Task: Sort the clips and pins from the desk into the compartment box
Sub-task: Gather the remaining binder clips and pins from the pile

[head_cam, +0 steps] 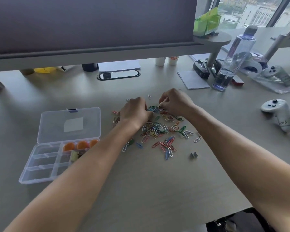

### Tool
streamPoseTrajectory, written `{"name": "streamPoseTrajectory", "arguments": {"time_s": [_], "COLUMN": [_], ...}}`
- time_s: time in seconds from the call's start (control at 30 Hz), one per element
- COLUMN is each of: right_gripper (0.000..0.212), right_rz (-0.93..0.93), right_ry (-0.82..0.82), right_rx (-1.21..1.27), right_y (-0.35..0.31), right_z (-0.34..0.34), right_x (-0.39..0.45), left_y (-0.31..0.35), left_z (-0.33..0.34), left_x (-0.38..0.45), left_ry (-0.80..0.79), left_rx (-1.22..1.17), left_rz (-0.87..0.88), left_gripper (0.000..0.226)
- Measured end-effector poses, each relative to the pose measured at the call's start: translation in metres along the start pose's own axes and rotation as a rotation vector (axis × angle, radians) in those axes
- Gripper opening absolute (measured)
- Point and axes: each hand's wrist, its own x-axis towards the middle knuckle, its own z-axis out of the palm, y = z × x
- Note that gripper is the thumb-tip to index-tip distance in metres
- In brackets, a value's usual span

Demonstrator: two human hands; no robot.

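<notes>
The box [45, 158] lies open at my left on the worktop [141, 181]. My left hand [134, 111], fingers curled, and my right hand [172, 102], pinching something small, work the clip pile's [157, 129] far edge; my left is nearer the box.

Both forearms are bare from the lower edge of the view up to the wrists, with no sleeve showing anywhere along them. The left hand [134, 113] and right hand [175, 102] wear no gloves, and neither wrist carries a watch or band. A pale glint on one right finger may be a ring, though it is too small to tell.
</notes>
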Motion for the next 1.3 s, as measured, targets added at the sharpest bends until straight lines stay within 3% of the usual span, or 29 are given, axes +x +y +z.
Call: {"name": "streamPoseTrajectory", "arguments": {"time_s": [0.13, 0.23, 0.37, 0.57, 0.7, 0.77, 0.83, 0.9, 0.97, 1.07, 1.2, 1.3], "right_gripper": [0.009, 0.009, 0.006, 0.011, 0.008, 0.008, 0.017, 0.022, 0.024, 0.023, 0.020, 0.014], "right_rz": [-0.008, -0.024, -0.020, -0.063, 0.012, 0.204, 0.470, 0.621, 0.644, 0.622, 0.577, 0.461], "right_ry": [-0.022, -0.023, -0.035, -0.049, -0.029, -0.012, -0.063, -0.117, -0.113, -0.104, -0.024, 0.044], "right_rx": [0.037, 0.062, 0.083, 0.071, 0.255, 0.602, 1.116, 1.541, 1.679, 1.561, 1.132, 0.749], "right_y": [0.004, 0.006, 0.006, 0.000, 0.002, 0.004, 0.008, 0.015, 0.021, 0.020, 0.016, 0.013], "right_z": [0.002, 0.001, 0.000, -0.003, -0.004, -0.010, -0.019, -0.024, -0.025, -0.024, -0.022, -0.018], "right_x": [0.001, 0.000, -0.002, -0.006, -0.011, -0.012, -0.014, -0.014, -0.012, -0.011, -0.007, -0.005], "left_y": [0.002, 0.001, 0.003, 0.000, -0.002, -0.002, -0.001, 0.002, 0.006, 0.009, 0.005, 0.003], "left_z": [0.004, 0.002, -0.008, -0.020, -0.018, -0.015, -0.011, -0.008, -0.007, -0.005, 0.002, 0.006], "left_x": [0.002, 0.002, 0.001, 0.001, 0.000, 0.003, 0.006, 0.008, 0.007, 0.007, 0.009, 0.009], "left_ry": [0.037, 0.077, 0.073, -0.135, -0.176, -0.215, -0.245, -0.246, -0.235, -0.216, -0.019, 0.038], "left_rx": [-0.012, -0.152, -0.538, -1.398, -1.538, -1.540, -1.504, -1.439, -1.358, -1.188, -0.510, -0.232], "left_rz": [-0.005, -0.048, -0.226, -0.542, -0.566, -0.555, -0.552, -0.558, -0.562, -0.522, -0.185, -0.027], "left_gripper": [0.020, 0.021, 0.035, 0.014, 0.023, 0.023, 0.026, 0.023, 0.017, 0.024, 0.016, 0.014]}}
